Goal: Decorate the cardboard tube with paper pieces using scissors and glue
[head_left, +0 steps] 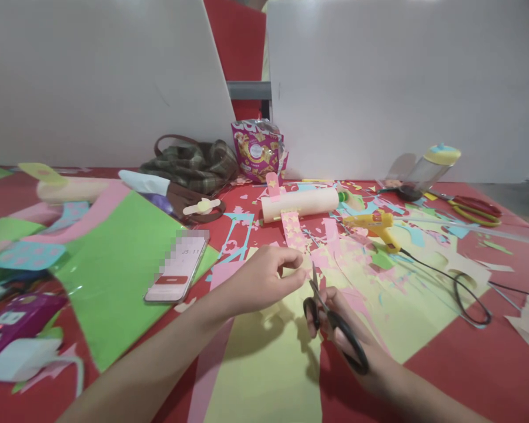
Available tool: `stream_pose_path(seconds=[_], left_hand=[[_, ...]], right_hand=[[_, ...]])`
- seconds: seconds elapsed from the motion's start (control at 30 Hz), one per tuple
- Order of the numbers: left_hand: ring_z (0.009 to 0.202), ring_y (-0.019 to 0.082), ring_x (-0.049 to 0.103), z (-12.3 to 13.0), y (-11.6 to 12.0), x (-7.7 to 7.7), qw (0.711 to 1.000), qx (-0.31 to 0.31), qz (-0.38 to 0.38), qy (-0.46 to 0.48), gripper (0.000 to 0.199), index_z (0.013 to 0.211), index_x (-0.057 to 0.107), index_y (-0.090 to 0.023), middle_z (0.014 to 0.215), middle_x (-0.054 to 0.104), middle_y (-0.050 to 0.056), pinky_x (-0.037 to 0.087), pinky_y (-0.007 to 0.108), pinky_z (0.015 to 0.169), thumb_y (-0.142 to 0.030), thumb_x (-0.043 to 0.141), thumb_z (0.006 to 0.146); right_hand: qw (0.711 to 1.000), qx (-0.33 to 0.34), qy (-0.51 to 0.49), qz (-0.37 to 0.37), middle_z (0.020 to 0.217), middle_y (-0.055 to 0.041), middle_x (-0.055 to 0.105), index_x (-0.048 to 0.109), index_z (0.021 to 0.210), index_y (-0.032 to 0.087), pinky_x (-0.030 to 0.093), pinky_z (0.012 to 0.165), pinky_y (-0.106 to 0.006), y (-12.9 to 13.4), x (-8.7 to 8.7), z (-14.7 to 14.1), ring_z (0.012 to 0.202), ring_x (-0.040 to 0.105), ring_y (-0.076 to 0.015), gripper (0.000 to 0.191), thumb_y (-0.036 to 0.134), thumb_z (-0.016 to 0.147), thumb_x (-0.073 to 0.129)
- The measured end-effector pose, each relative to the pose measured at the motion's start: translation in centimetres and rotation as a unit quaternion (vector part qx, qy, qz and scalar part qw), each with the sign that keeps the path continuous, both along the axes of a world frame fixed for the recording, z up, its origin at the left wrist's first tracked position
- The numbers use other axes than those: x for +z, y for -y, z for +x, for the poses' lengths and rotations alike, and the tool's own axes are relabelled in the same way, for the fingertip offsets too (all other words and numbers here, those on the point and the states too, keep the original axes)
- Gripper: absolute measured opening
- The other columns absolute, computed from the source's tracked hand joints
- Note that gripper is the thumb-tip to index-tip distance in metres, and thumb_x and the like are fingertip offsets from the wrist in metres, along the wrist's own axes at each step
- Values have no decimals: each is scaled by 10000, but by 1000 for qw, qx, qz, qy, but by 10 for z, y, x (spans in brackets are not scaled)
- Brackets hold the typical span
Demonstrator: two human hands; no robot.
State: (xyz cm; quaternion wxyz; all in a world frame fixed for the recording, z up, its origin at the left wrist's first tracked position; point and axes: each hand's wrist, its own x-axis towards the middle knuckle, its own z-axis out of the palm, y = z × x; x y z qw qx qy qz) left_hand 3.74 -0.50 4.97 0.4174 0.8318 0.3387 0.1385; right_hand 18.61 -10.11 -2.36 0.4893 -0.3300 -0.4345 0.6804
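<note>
My right hand [344,314] holds black-handled scissors [334,319], with fingers through the handle loops and the blades pointing up and away. Just left of the blades, my left hand [267,279] is closed in a pinch. Whatever lies between its fingertips is too small to make out. Both hands are above a pale yellow paper sheet [264,370]. Beyond them lies a cream paper tube [304,204] with a pink star-patterned strip [292,228] hanging from its front.
A yellow glue gun [381,226] with a black cord lies to the right, near red-handled pliers [474,207] and a clear bottle [423,170]. Left are a phone [178,267] and green sheet [114,276]. Paper scraps litter the red table. A purple snack bag [259,151] stands behind.
</note>
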Motion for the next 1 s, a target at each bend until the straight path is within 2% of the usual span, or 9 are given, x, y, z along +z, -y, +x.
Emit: stream_pose_path(seconds=[0.27,0.73,1.0], left_hand=[[550,67,334,1,1,-1,1000,9,6,-2,217,569,328,-158,560,334,-56,237,202,509,-239,371,765],[521,65,283,1,1,-3,1000,15,6,-1,231,562,300,-163,546,289,-58,217,204,483,-246,381,762],[532,65,316,0,1,-3,1000,13,0,-2,224,570,331,-160,556,324,-57,229,203,495,-255,375,769]], right_hand=[[1000,6,-8,-3,800,-9,426,395,876,245,305,632,-259,1,-4,2,695,374,-140,350,500,687,542],[1000,4,-3,-5,800,-3,437,388,864,247,318,629,-259,1,1,1,690,407,-135,325,491,704,528],[1000,2,-4,-5,782,1,438,380,850,240,327,615,-249,1,2,0,667,413,-126,313,484,714,523]])
